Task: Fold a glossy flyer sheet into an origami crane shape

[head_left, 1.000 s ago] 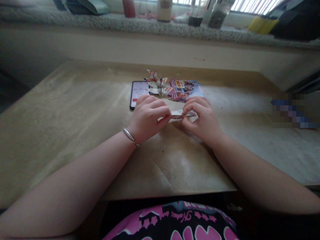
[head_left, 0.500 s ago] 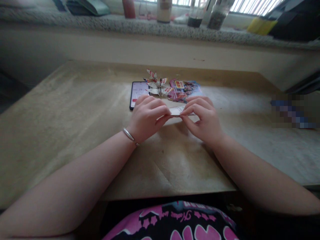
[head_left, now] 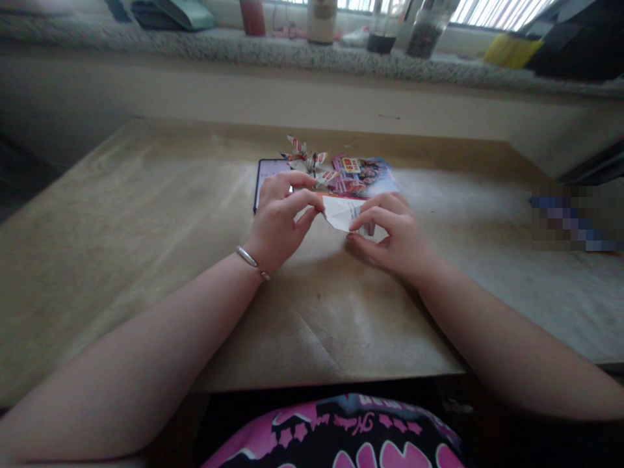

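A small folded piece of paper [head_left: 340, 211], white with an orange edge, is held above the table between my two hands. My left hand [head_left: 285, 211] pinches its left corner between thumb and forefinger, and a metal bracelet [head_left: 247, 255] circles that wrist. On the right side, my right hand [head_left: 392, 227] grips the paper's lower edge, the fingers covering part of it. Just beyond the hands lie folded paper shapes [head_left: 312, 162] with pointed tips. A phone [head_left: 266, 170] is partly hidden behind my left hand.
Colourful printed sheets [head_left: 365, 174] lie behind my right hand on the pale brown table [head_left: 146, 227]. Farther right is a blurred blue item [head_left: 560, 218]. Along the stone windowsill [head_left: 273, 55] stand a bottle [head_left: 322, 23], jars and a yellow object [head_left: 513, 51].
The paper has turned so more of its white face shows. My left hand has shifted slightly left and up, the left grip moving to the paper's corner. My right hand is slightly lower.
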Motion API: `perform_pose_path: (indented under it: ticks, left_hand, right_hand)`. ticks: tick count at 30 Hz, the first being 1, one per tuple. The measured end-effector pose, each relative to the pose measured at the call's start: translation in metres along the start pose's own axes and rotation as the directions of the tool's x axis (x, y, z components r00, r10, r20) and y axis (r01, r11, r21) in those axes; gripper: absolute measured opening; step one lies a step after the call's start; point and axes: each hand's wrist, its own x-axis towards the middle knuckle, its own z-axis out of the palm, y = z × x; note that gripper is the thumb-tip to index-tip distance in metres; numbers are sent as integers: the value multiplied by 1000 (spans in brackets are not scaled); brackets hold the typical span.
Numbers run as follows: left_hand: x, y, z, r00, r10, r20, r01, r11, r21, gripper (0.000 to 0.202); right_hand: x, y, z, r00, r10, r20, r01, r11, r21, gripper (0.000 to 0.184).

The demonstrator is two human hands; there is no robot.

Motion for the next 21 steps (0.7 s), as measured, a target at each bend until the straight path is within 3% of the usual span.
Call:
perform_pose_path:
  ticks: [2,5,8,11,14,21]
  left_hand:
    - [0,1,0,1000,-9,0,9,1000,-19,11]
    - [0,4,-1,1000,-6,22,8,997,-77,16]
    - [-1,6,-1,998,39,52,-32,992,-124,17]
    - [-1,7,-2,989,107,103,-90,984,-154,16]
    - [0,7,-4,976,165,144,-142,977,-159,17]
    - [2,9,-5,962,250,113,-226,956,-189,22]
  right_hand:
    - [-1,0,1,999,17,40,-17,1000,6,10]
    - [-2,3,3,994,97,50,-97,995,-17,36]
    - [-4,8,7,986,155,58,-152,987,-50,64]
    - [-5,14,10,982,170,82,-166,985,-56,76]
    - [-6,16,13,983,173,66,-169,983,-67,72]
    - [-3,14,11,991,130,-24,-131,990,-46,30]
